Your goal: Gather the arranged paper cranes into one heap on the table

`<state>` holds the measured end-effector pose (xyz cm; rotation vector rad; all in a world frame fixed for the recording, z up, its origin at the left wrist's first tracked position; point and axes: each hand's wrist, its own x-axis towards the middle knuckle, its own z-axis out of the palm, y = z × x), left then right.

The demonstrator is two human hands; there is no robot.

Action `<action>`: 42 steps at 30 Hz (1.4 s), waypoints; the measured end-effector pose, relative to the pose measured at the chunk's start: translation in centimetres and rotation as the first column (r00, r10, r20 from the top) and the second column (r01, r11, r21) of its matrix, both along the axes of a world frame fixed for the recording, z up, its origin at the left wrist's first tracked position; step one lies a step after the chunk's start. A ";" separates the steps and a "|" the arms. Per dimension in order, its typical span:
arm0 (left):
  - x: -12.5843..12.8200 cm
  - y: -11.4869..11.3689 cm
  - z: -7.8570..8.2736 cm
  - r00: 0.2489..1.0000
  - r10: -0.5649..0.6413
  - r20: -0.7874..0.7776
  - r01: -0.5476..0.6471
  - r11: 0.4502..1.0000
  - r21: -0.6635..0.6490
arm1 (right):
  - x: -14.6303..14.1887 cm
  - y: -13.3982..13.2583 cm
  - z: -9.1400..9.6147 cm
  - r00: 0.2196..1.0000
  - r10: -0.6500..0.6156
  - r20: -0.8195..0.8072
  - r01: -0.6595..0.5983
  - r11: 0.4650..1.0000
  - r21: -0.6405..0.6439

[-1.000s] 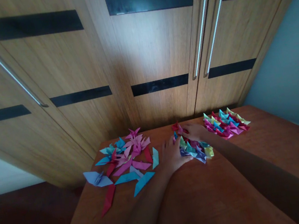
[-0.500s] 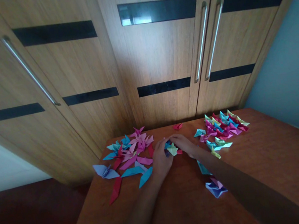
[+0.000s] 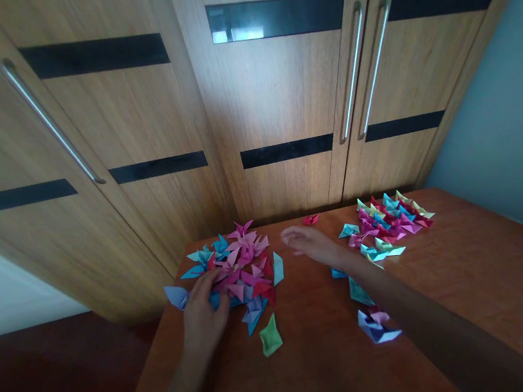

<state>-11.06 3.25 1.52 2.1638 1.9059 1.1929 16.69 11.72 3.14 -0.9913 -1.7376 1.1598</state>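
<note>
Folded paper pieces in pink, blue, red and green lie on a brown wooden table (image 3: 471, 270). My left hand (image 3: 203, 313) rests with spread fingers on the near edge of the left pile (image 3: 237, 267) of pink and blue pieces. My right hand (image 3: 304, 242) hovers open in the middle of the table, holding nothing, between the left pile and the right pile (image 3: 393, 213). A green piece (image 3: 270, 337) lies alone just right of my left hand. A lilac piece (image 3: 376, 329) lies beside my right forearm.
Tall wooden wardrobe doors (image 3: 271, 91) with long metal handles (image 3: 351, 73) stand right behind the table. A single red piece (image 3: 311, 219) lies at the back edge. Loose teal and yellow pieces (image 3: 379, 249) trail from the right pile. A blue wall (image 3: 514, 121) is at the right.
My left hand has swept left onto the left pile, carrying pieces from the middle with it. My right hand has let go and lifted slightly; a green piece now lies alone.
</note>
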 end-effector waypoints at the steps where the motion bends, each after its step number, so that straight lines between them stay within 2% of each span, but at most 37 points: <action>1: 0.7 -0.3 0.1 0.999 -0.029 -0.013 0.030 0.999 0.030 | 1.9 -0.2 0.0 1.000 -0.022 0.014 0.022 1.000 0.011; 3: 2.8 -1.0 0.5 0.991 -0.120 -0.058 0.124 0.988 0.088 | 6.3 -0.8 -0.2 0.965 -0.214 0.154 0.195 0.972 0.129; 5: 5.5 -2.0 0.9 0.964 -0.238 -0.116 0.248 0.965 0.085 | 10.9 -1.5 -0.7 0.849 -0.397 0.347 0.327 0.913 0.244; 7: 8.6 -3.1 1.2 0.930 -0.335 -0.148 0.342 0.939 0.025 | 15.0 -2.2 -1.5 0.750 -0.458 0.476 0.307 0.880 0.363; 9: 11.9 -4.2 1.4 0.873 -0.456 -0.174 0.448 0.890 -0.088 | 18.0 -2.6 -2.8 0.681 -0.480 0.553 0.245 0.861 0.445; 13: 18.3 -5.5 0.5 0.773 -0.622 -0.127 0.567 0.766 -0.301 | 20.2 -2.7 -6.0 0.556 -0.535 0.636 0.203 0.829 0.520; 15: 20.8 -5.2 -0.6 0.771 -0.628 -0.106 0.562 0.749 -0.351 | 20.0 -2.6 -7.2 0.509 -0.549 0.663 0.199 0.824 0.530; 17: 22.5 -4.6 -1.8 0.803 -0.589 -0.088 0.527 0.771 -0.357 | 19.4 -2.6 -7.7 0.490 -0.550 0.676 0.169 0.821 0.545; 19: 23.1 -3.8 -2.8 0.832 -0.550 -0.075 0.495 0.796 -0.349 | 18.7 -2.7 -7.6 0.490 -0.553 0.674 0.140 0.813 0.565; 22: 22.7 -2.9 -3.5 0.852 -0.520 -0.068 0.475 0.820 -0.319 | 17.5 -3.5 -7.0 0.504 -0.553 0.663 0.135 0.809 0.572; 26: 21.7 -2.5 -3.8 0.843 -0.535 -0.046 0.507 0.821 -0.264 | 15.0 -5.4 -6.4 0.582 -0.509 0.634 0.165 0.837 0.521; 32: 21.3 -1.8 -4.5 0.847 -0.514 0.134 0.531 0.819 -0.217 | 11.4 -8.6 -6.8 0.715 -0.567 0.410 0.399 0.811 0.427; 35: 21.0 -1.7 -4.1 0.823 -0.528 0.209 0.563 0.808 -0.176 | 10.2 -9.4 -6.5 0.801 -0.552 0.230 0.496 0.828 0.261; 38: 20.5 -1.9 -3.1 0.814 -0.521 0.257 0.567 0.809 -0.153 | 9.0 -10.0 -5.7 0.831 -0.556 0.024 0.556 0.831 -0.006; 40: 19.9 -2.2 -2.2 0.812 -0.516 0.273 0.564 0.815 -0.135 | 7.9 -10.1 -5.0 0.828 -0.552 -0.097 0.533 0.828 -0.173; 42: 19.0 -2.3 -1.3 0.824 -0.498 0.269 0.541 0.833 -0.113 | 6.5 -10.1 -4.1 0.821 -0.531 -0.209 0.471 0.837 -0.278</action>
